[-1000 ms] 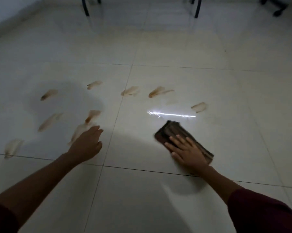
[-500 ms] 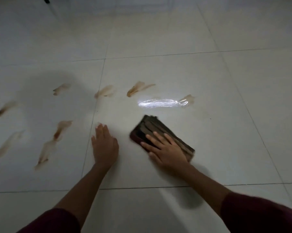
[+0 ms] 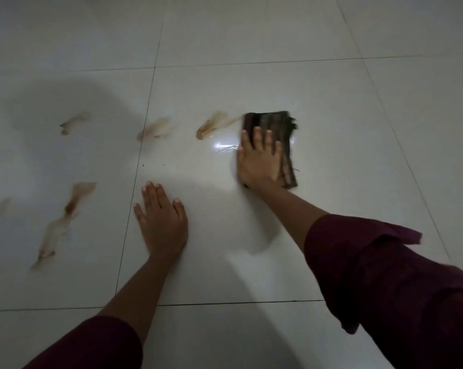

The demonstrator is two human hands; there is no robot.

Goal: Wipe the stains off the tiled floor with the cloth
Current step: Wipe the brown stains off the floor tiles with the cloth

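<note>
under my right hand (image 3: pixel 258 158) lies the folded cloth (image 3: pixel 275 134), fingers straight and slightly spread, pressing it flat on the tiled floor (image 3: pixel 251 35). its long axis runs near to far, far end past my fingertips. just left of it, touching its far left corner, sits the nearest brown stain (image 3: pixel 214 125), so the wipe should go left, i reckon; the right hand is far closer than my left hand (image 3: pixel 161 222), which rests flat, fingers together, on bare tile. i count one cloth and about seven stains, the leftmost cut by the edge.
</note>
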